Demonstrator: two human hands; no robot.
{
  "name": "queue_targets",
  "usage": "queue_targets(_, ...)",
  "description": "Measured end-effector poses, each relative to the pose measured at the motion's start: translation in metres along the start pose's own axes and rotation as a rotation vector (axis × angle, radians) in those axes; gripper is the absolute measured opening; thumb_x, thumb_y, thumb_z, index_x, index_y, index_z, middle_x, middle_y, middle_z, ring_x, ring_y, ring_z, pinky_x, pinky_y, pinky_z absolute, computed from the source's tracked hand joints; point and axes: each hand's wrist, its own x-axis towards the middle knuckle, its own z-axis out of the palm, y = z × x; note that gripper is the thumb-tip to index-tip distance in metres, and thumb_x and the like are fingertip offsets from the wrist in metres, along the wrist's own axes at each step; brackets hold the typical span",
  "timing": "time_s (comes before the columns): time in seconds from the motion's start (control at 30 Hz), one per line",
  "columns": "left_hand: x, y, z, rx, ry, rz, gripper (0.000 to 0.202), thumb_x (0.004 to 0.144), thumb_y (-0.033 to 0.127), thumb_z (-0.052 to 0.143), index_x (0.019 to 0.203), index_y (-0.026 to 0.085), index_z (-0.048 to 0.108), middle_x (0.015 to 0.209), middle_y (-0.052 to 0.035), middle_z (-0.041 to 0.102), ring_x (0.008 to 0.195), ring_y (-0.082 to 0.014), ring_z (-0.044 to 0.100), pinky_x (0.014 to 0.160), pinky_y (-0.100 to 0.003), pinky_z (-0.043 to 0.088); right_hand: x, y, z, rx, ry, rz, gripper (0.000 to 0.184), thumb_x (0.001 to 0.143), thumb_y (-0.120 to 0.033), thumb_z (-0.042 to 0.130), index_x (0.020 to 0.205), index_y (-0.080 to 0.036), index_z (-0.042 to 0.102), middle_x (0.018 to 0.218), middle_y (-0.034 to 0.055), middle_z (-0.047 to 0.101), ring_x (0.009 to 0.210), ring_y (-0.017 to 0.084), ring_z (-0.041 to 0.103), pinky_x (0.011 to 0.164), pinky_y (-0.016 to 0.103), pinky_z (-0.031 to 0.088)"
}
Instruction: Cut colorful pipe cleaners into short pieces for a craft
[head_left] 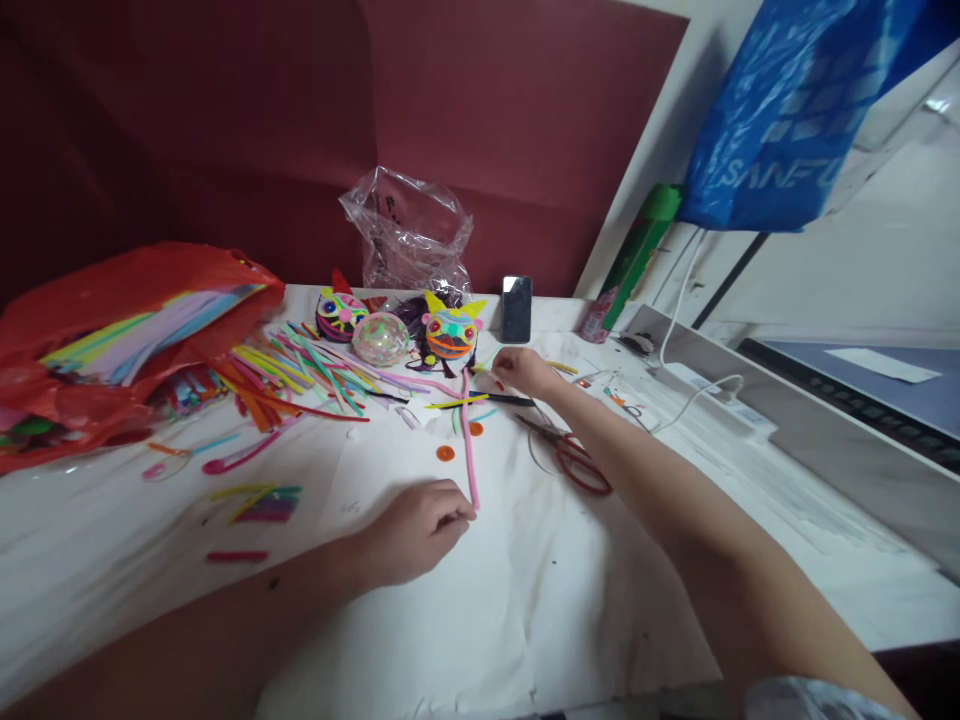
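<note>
My left hand [417, 526] rests on the white table cover with its fingers curled, pinching the near end of a long pink strip [470, 446]. The strip runs away from me toward a colourful cat-face craft [451, 333]. My right hand [522, 370] reaches out to the strip's far end beside that craft, fingers bent down on the table among yellow and black strips [480, 400]. What its fingers hold I cannot make out. Red-handled scissors [574, 456] lie just right of the strip, under my right forearm.
A heap of coloured strips [300, 372] and a red plastic bag [112, 340] fill the left. A second cat-face craft [339, 312], a glittery ball [381, 338], a clear bag [409, 235] and a phone [516, 308] stand at the back. A white cable [697, 395] lies right.
</note>
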Motion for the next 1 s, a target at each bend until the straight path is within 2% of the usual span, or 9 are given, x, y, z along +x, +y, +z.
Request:
queue_targets(0.13, 0.000, -0.002, 0.000, -0.006, -0.007, -0.011, 0.017, 0.080, 0.013, 0.047, 0.081, 0.016, 0.064, 0.080, -0.0029, 0.064, 0.074, -0.0117, 0.057, 0.068, -0.022, 0.042, 0.022, 0.026, -0.011, -0.017, -0.038, 0.102, 0.025, 0.076, -0.010, 0.048, 0.088, -0.013, 0.070, 0.077, 0.0043, 0.070, 0.064, 0.012, 0.059, 0.062, 0.019, 0.042)
queue_targets(0.27, 0.001, -0.002, 0.001, -0.008, -0.004, -0.019, 0.017, 0.080, 0.013, 0.047, 0.081, 0.017, 0.064, 0.080, -0.0027, 0.064, 0.073, -0.0114, 0.057, 0.067, -0.021, 0.042, 0.029, 0.038, -0.002, -0.041, -0.096, 0.193, 0.012, 0.073, -0.011, 0.057, 0.073, -0.009, 0.069, 0.061, 0.0058, 0.066, 0.058, 0.012, 0.058, 0.059, 0.020, 0.043)
queue_targets(0.37, 0.001, 0.000, 0.001, -0.004, 0.001, -0.019, 0.017, 0.079, 0.013, 0.047, 0.081, 0.017, 0.064, 0.080, -0.0029, 0.064, 0.073, -0.0115, 0.057, 0.067, -0.021, 0.042, 0.033, 0.039, 0.011, -0.023, -0.095, 0.226, 0.016, 0.080, -0.019, 0.057, 0.089, -0.009, 0.066, 0.071, 0.0052, 0.067, 0.060, 0.010, 0.059, 0.060, 0.022, 0.046)
queue_targets(0.47, -0.001, 0.001, 0.000, 0.003, 0.005, -0.016, 0.017, 0.080, 0.014, 0.047, 0.081, 0.016, 0.064, 0.080, -0.0030, 0.065, 0.074, -0.0118, 0.058, 0.067, -0.021, 0.042, 0.040, 0.037, 0.019, -0.016, -0.038, 0.229, 0.025, 0.080, -0.014, 0.054, 0.104, -0.010, 0.063, 0.090, 0.0075, 0.068, 0.072, 0.012, 0.062, 0.065, 0.022, 0.047)
queue_targets(0.53, -0.001, 0.001, 0.000, 0.003, 0.006, -0.010, 0.017, 0.080, 0.014, 0.047, 0.080, 0.017, 0.064, 0.080, -0.0032, 0.065, 0.074, -0.0120, 0.058, 0.068, -0.021, 0.042, 0.044, 0.034, 0.022, -0.020, -0.022, 0.207, 0.029, 0.075, -0.009, 0.056, 0.102, -0.011, 0.066, 0.093, 0.0078, 0.069, 0.078, 0.014, 0.062, 0.067, 0.019, 0.044)
queue_targets(0.67, 0.000, 0.002, -0.001, 0.015, 0.005, 0.009, 0.018, 0.081, 0.014, 0.046, 0.079, 0.017, 0.064, 0.079, -0.0032, 0.065, 0.074, -0.0124, 0.058, 0.068, -0.022, 0.042, 0.049, 0.024, 0.029, -0.021, -0.002, 0.125, 0.030, 0.073, -0.014, 0.057, 0.101, -0.016, 0.067, 0.097, 0.0063, 0.068, 0.084, 0.016, 0.061, 0.070, 0.019, 0.043)
queue_targets(0.8, 0.000, 0.003, -0.001, 0.025, 0.002, 0.012, 0.018, 0.081, 0.014, 0.046, 0.079, 0.017, 0.064, 0.079, -0.0034, 0.065, 0.074, -0.0127, 0.058, 0.068, -0.023, 0.043, 0.052, 0.013, 0.038, 0.000, 0.038, 0.074, 0.017, 0.070, -0.018, 0.061, 0.085, -0.014, 0.068, 0.097, 0.0118, 0.066, 0.088, 0.019, 0.059, 0.073, 0.021, 0.042)
queue_targets(0.87, -0.001, 0.003, -0.001, 0.019, 0.004, 0.009, 0.018, 0.081, 0.014, 0.046, 0.081, 0.017, 0.064, 0.081, -0.0036, 0.066, 0.075, -0.0129, 0.058, 0.070, -0.023, 0.043, 0.055, 0.013, 0.040, 0.034, 0.069, 0.083, 0.013, 0.072, -0.018, 0.059, 0.080, -0.012, 0.067, 0.094, 0.0122, 0.066, 0.086, 0.018, 0.060, 0.072, 0.021, 0.042)
queue_targets(1.0, -0.002, 0.000, 0.000, 0.027, 0.001, 0.017, 0.018, 0.082, 0.015, 0.046, 0.082, 0.017, 0.064, 0.083, -0.0037, 0.066, 0.076, -0.0130, 0.058, 0.070, -0.023, 0.043, 0.065, 0.022, 0.035, 0.169, 0.126, 0.165, 0.017, 0.079, -0.018, 0.051, 0.087, -0.010, 0.064, 0.080, 0.0081, 0.067, 0.070, 0.013, 0.060, 0.062, 0.020, 0.044)
